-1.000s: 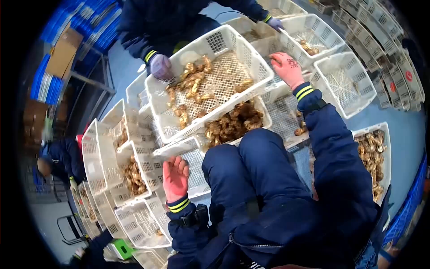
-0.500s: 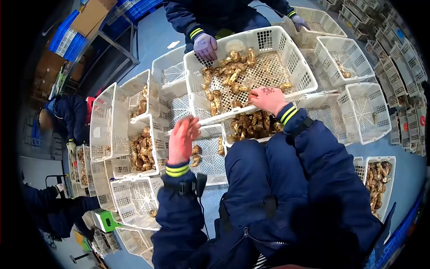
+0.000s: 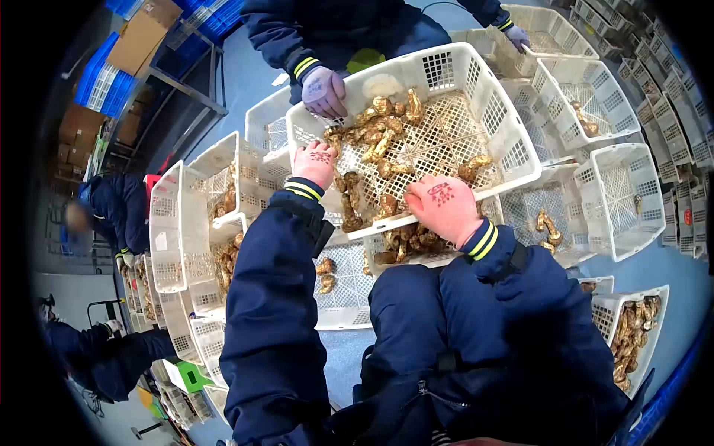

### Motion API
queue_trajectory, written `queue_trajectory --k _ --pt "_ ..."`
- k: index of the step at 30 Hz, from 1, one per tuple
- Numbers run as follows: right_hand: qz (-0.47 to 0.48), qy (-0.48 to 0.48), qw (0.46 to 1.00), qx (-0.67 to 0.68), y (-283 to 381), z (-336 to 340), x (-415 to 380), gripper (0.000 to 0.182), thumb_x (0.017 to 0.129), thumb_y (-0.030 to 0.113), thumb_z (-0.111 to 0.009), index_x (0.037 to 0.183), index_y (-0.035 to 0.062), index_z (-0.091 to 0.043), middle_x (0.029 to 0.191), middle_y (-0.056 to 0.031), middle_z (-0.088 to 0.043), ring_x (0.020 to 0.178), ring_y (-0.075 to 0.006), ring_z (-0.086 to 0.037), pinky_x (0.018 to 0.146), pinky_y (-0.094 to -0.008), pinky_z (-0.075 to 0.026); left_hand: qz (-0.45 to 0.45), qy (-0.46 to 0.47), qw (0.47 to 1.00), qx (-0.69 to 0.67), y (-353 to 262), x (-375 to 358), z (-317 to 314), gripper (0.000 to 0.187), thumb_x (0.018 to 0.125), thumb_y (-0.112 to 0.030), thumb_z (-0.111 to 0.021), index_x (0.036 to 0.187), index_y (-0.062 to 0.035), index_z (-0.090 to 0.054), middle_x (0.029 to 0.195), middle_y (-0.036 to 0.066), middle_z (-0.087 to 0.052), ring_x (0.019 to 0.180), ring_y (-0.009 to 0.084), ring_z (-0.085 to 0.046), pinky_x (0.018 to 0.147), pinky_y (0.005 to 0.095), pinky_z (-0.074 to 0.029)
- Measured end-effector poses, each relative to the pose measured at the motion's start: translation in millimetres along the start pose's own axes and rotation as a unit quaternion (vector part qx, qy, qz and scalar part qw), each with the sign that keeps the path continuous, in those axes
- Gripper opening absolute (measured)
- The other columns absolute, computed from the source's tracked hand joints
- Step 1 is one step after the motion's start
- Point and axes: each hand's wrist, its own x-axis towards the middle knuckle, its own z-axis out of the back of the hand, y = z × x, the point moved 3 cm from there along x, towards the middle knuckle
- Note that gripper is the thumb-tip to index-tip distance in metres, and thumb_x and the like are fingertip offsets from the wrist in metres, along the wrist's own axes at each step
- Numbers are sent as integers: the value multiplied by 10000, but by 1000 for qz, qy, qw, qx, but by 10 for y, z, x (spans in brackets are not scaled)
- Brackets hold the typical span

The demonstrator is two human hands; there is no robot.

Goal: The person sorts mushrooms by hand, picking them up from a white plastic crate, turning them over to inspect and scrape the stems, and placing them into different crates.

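Observation:
A large white plastic crate (image 3: 510, 141) with a lattice floor sits in front of me, its near edge above my knees. Several brown-and-cream mushrooms (image 3: 383, 130) lie in it, mostly along the left side. My left hand (image 3: 316, 163), in a pink glove, is closed over the crate's left rim. At the near rim my right hand (image 3: 445, 209), also pink-gloved, is closed on the edge; its fingertips are partly hidden. More mushrooms (image 3: 409, 244) fill a smaller crate beneath the near rim. Across from me, a co-worker's purple-gloved hand (image 3: 324, 92) rests on the far left corner.
White crates surround me, some with mushrooms, like the crate (image 3: 595, 316) at lower right and the one (image 3: 550, 201) beyond my right arm. Crate stacks (image 3: 673, 97) stand far right. A metal rack (image 3: 186, 88) is at upper left. Other people work at left.
My left hand has moved up and forward to the large crate's left rim. The crate has shifted nearer to me, and my right hand has drawn back with its near edge.

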Motion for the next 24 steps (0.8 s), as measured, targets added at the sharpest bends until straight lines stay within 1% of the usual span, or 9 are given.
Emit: queue_trajectory --k 2,6,10,11,14,15,18,22,24 --pt "1 -13 1000 14 -18 -16 -6 136 793 252 -552 783 125 -601 696 -41 -571 680 -227 -576 611 -354 -458 -22 9 998 50 25 92 -168 301 729 -145 -562 1029 -159 -572 1075 21 -561 1101 207 -461 921 404 -336" --pt "-15 -14 999 34 -43 -38 12 233 791 325 -550 718 108 -591 686 -77 -571 634 -255 -578 558 -371 -459 -37 145 976 157 19 211 -340 262 804 -146 -481 1051 -161 -569 1063 36 -579 1094 207 -478 976 432 -295" --pt "-2 -36 999 31 -32 2 12 225 785 318 -552 719 107 -593 685 -79 -570 616 -261 -575 547 -377 -455 -23 165 963 212 -36 360 -453 200 808 -186 -495 898 -175 -674 994 19 -634 1010 190 -544 842 378 -417" --pt "-21 -1 999 28 -28 5 20 193 789 298 -552 764 114 -605 709 -58 -579 670 -242 -579 591 -361 -457 -18 127 973 192 -17 370 -455 175 785 -170 -514 820 -166 -685 888 17 -658 903 213 -597 747 363 -451" --pt "-49 29 998 20 5 54 16 162 790 272 -552 793 126 -622 728 -39 -587 707 -226 -585 625 -348 -462 54 24 986 154 55 212 -310 153 766 -159 -530 775 -147 -682 821 27 -664 843 225 -621 710 353 -457" --pt "-27 1 999 17 -9 35 1 160 792 270 -550 795 129 -625 732 -43 -590 687 -229 -586 613 -351 -464 43 90 984 148 29 158 -71 123 737 -132 -546 774 -139 -663 863 80 -656 825 239 -632 640 381 -482" --pt "-21 -28 999 10 -11 1 -3 221 801 304 -531 729 112 -614 687 -65 -583 665 -233 -589 590 -351 -473 54 -12 998 25 138 -172 265 82 753 -177 -560 803 -158 -622 817 54 -630 813 259 -604 699 372 -470" --pt "-30 22 999 18 -16 -32 -16 216 807 312 -511 806 139 -640 752 -45 -609 714 -216 -600 626 -358 -475 21 -51 998 -34 141 -508 403 158 718 -223 -630 861 -157 -622 847 64 -618 867 253 -575 754 355 -454" --pt "-16 21 1000 4 -10 -26 -40 213 810 314 -509 844 156 -648 767 -41 -612 725 -214 -600 639 -361 -472 31 -6 999 -29 98 -560 362 229 699 -247 -657 903 -151 -621 928 46 -615 951 240 -547 832 365 -419"
